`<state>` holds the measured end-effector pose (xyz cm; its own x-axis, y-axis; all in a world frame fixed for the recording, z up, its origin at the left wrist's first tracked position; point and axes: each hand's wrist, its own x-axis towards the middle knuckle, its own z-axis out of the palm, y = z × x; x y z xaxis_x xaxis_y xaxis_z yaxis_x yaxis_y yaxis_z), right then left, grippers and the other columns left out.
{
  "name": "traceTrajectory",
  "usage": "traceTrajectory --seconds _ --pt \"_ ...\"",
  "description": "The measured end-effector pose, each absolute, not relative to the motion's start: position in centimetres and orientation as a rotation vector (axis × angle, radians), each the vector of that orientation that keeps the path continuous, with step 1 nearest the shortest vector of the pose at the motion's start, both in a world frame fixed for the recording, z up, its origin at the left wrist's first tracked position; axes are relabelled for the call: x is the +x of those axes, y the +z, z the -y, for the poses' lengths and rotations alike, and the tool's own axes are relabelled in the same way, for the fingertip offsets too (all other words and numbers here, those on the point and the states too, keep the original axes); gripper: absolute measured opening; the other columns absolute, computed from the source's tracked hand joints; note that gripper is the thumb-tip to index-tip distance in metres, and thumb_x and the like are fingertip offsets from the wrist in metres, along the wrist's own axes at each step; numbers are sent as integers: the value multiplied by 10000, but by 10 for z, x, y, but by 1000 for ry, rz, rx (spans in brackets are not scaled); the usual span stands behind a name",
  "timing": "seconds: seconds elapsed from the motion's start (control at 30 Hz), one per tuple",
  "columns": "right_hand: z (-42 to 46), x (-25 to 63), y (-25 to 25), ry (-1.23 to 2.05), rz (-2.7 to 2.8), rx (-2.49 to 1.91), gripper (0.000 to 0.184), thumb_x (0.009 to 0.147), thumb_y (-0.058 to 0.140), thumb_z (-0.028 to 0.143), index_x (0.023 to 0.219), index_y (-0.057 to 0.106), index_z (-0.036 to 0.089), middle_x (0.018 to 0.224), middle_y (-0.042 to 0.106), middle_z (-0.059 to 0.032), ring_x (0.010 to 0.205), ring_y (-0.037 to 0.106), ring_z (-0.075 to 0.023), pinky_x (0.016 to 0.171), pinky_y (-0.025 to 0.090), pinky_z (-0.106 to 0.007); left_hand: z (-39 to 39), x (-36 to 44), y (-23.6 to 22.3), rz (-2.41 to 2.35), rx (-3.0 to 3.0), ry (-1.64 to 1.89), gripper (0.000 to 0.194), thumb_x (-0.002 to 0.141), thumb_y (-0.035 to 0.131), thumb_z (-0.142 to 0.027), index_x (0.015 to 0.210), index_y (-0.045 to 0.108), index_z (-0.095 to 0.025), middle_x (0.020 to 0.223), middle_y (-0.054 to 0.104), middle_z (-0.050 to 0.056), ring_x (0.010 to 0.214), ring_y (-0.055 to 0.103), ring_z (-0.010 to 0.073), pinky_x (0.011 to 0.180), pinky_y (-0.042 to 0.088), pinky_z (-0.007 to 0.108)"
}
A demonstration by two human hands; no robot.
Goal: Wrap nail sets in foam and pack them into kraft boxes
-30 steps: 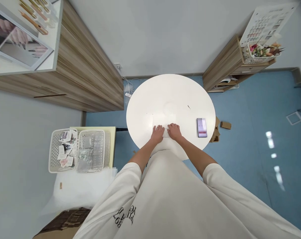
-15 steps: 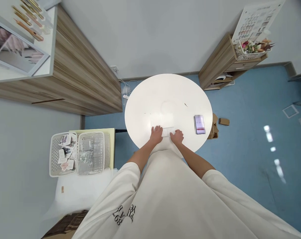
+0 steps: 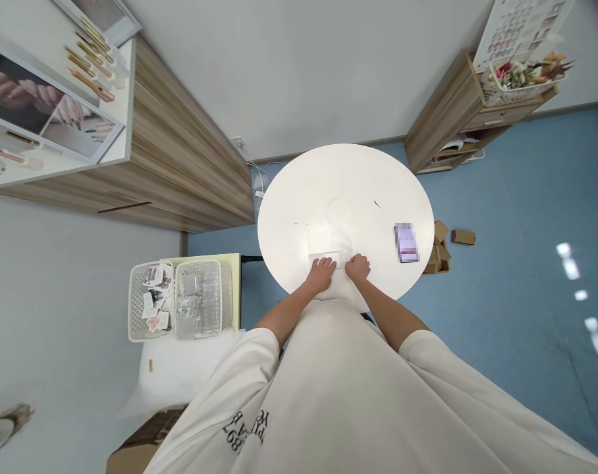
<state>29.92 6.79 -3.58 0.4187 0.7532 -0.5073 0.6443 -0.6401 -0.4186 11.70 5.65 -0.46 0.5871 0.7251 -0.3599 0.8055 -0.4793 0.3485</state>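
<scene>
While your left hand (image 3: pixel 322 274) lies spread on one thin, pale sheet (image 3: pixel 342 258), your right hand (image 3: pixel 358 266), slightly apart from it, curls at the sheet's right edge; whether it grips, I cannot tell. The sheet lies between you and the middle of one smooth, oval white table (image 3: pixel 294 191). One blurred purple oblong (image 3: pixel 406 243) sits right; beyond stand two wood-grained cabinets (image 3: pixel 190 138).

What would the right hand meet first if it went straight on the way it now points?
Pointing forward and leftward, the right hand would probably meet the pale sheet on the table; it may already touch it, as white-on-white hides edges and depth.
</scene>
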Motion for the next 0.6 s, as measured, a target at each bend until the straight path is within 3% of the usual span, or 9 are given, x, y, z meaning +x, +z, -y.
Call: traceTrajectory --seconds 0.17,0.33,0.6 --pt "-68 304 -37 1233 959 -2323 418 730 621 209 1126 488 231 908 629 -23 856 620 -209 773 469 -313 -61 114 -1 -1179 2299 -250 685 812 504 -77 1481 397 -182 1525 422 160 1411 367 313 1149 236 492" --pt "-69 294 -22 1271 1275 -2142 474 752 572 198 1219 504 240 810 605 30 790 607 -180 724 457 -274 -63 107 4 -1201 2168 -151 701 768 471 -6 1444 410 -180 1476 489 146 1374 425 284 1110 297 455" --pt "-69 271 -17 1270 1663 -2066 509 826 531 152 1330 508 225 916 642 -25 866 608 -195 744 465 -285 -67 99 3 -1250 1911 51 693 748 459 26 1400 409 -202 1225 665 97 1221 586 244 1093 354 408"
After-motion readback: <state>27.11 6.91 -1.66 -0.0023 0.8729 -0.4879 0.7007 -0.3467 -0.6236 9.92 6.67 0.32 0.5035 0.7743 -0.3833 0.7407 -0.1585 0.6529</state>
